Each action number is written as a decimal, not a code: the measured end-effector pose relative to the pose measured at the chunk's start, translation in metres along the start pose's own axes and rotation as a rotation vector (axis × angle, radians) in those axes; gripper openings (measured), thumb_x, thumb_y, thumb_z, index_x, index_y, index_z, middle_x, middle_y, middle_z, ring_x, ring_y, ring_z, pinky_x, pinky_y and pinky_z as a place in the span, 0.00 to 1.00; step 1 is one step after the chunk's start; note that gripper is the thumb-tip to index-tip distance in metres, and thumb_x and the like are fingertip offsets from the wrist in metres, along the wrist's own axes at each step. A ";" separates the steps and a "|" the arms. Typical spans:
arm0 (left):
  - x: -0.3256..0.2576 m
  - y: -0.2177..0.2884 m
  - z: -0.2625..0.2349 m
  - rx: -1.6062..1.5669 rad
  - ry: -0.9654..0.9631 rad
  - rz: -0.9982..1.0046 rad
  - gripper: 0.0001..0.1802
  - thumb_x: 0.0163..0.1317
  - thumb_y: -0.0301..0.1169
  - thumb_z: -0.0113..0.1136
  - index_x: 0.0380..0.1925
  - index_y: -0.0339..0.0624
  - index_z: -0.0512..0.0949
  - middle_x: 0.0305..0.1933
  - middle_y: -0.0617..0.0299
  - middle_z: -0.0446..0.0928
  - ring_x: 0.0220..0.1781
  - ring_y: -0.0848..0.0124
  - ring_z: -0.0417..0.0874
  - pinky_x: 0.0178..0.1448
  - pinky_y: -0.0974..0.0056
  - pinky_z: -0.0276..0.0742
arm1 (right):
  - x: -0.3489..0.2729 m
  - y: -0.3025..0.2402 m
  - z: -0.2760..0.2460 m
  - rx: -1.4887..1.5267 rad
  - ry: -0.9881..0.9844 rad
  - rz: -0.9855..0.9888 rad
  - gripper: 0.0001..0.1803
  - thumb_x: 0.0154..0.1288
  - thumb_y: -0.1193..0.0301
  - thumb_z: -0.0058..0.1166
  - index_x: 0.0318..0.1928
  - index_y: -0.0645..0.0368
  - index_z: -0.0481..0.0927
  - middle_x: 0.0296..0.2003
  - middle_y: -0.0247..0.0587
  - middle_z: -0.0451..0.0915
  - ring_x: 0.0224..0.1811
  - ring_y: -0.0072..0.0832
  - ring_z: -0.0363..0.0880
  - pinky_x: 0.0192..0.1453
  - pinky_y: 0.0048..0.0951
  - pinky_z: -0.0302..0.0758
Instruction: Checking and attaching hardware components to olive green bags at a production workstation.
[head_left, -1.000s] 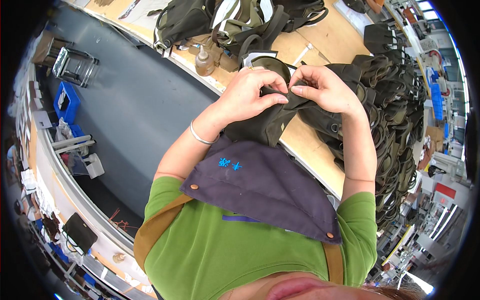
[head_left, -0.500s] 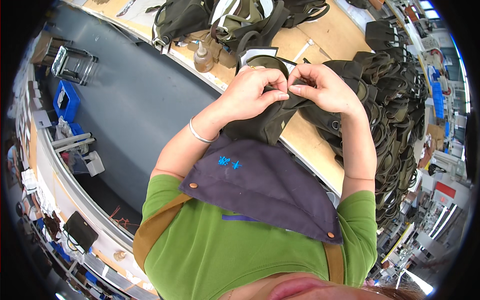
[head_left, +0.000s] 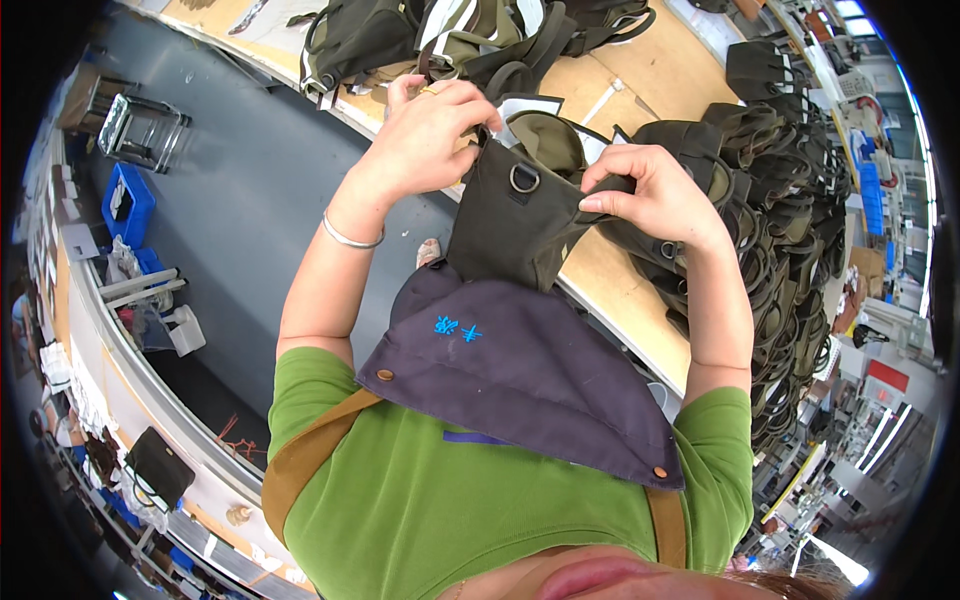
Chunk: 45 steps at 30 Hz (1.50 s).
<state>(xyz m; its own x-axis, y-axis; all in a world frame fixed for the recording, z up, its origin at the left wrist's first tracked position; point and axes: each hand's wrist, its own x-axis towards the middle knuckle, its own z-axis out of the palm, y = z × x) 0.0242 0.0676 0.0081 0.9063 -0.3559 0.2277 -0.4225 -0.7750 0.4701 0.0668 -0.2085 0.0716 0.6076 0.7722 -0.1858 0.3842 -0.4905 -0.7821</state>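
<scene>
A dark olive fabric bag [head_left: 500,235] stands between my hands at the edge of the work table, its mouth facing up and away. On its near side sits a metal D-ring [head_left: 524,178] on a short tab. At the bag's upper left corner, my left hand [head_left: 430,135] is closed on the rim, fingers over the far side and thumb nearer me. My right hand [head_left: 655,195] pinches the upper right corner between thumb and fingers. Lighter olive lining [head_left: 548,142] shows inside the opening, with white pieces beside it.
The wooden table [head_left: 640,300] runs diagonally from far left to near right. A large heap of dark bags [head_left: 775,200] lies along its right side. More bags [head_left: 370,45] lie at the far end. On the grey floor [head_left: 250,150] stand a metal-framed stool [head_left: 145,130] and a blue bin [head_left: 130,203].
My left hand has moved left, from the middle of the rim to the left corner. The right hand stays at the right corner. The bag's near side and D-ring now show.
</scene>
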 end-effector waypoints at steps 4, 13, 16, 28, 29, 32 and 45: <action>-0.007 0.002 -0.006 0.124 0.219 0.172 0.09 0.48 0.29 0.70 0.31 0.54 0.82 0.29 0.71 0.73 0.43 0.71 0.78 0.65 0.50 0.55 | -0.019 -0.026 -0.001 -0.405 0.116 -0.257 0.10 0.49 0.71 0.69 0.32 0.57 0.83 0.28 0.35 0.79 0.34 0.34 0.78 0.40 0.34 0.75; -0.011 0.050 0.031 0.109 0.071 0.341 0.11 0.46 0.31 0.70 0.28 0.51 0.76 0.28 0.69 0.76 0.37 0.68 0.79 0.53 0.59 0.65 | -0.032 0.075 0.000 -0.592 0.281 -0.236 0.07 0.49 0.69 0.66 0.31 0.51 0.83 0.30 0.27 0.78 0.38 0.31 0.75 0.49 0.33 0.71; -0.004 0.079 0.032 0.145 -0.341 0.232 0.11 0.46 0.33 0.70 0.29 0.50 0.77 0.27 0.68 0.77 0.37 0.66 0.80 0.50 0.59 0.65 | -0.035 0.107 0.028 -0.665 0.271 -0.250 0.06 0.49 0.69 0.64 0.31 0.47 0.84 0.32 0.23 0.78 0.43 0.28 0.74 0.57 0.35 0.67; 0.074 0.070 0.108 0.693 -0.792 0.306 0.21 0.57 0.28 0.58 0.53 0.54 0.78 0.53 0.63 0.75 0.61 0.67 0.76 0.62 0.57 0.65 | -0.076 0.125 0.058 -0.595 0.477 -0.057 0.08 0.45 0.70 0.68 0.30 0.48 0.84 0.44 0.28 0.77 0.55 0.31 0.72 0.63 0.38 0.66; 0.074 0.070 0.104 0.692 -0.836 0.319 0.22 0.57 0.27 0.58 0.54 0.54 0.78 0.52 0.63 0.76 0.60 0.67 0.76 0.62 0.58 0.65 | -0.081 0.122 0.062 -0.595 0.545 -0.007 0.10 0.46 0.70 0.68 0.32 0.48 0.84 0.45 0.29 0.77 0.54 0.32 0.73 0.61 0.38 0.68; 0.080 0.050 0.097 0.412 -0.507 0.387 0.12 0.59 0.25 0.58 0.43 0.48 0.76 0.36 0.62 0.82 0.44 0.63 0.84 0.61 0.57 0.66 | -0.085 0.099 0.071 -0.427 0.743 0.123 0.15 0.50 0.71 0.67 0.40 0.49 0.82 0.47 0.35 0.77 0.50 0.34 0.77 0.56 0.38 0.73; 0.000 0.092 0.066 0.205 -0.303 0.464 0.12 0.49 0.25 0.59 0.36 0.50 0.77 0.37 0.65 0.76 0.44 0.62 0.78 0.61 0.56 0.65 | -0.040 0.097 0.122 0.081 0.504 0.096 0.05 0.54 0.78 0.60 0.34 0.59 0.83 0.39 0.45 0.81 0.45 0.42 0.81 0.49 0.38 0.77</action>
<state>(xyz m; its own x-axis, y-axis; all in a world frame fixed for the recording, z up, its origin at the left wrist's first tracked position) -0.0140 -0.0382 -0.0053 0.6022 -0.7917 0.1025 -0.7923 -0.5770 0.1983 -0.0052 -0.2375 -0.0697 0.9043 0.4254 0.0351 0.2677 -0.5011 -0.8230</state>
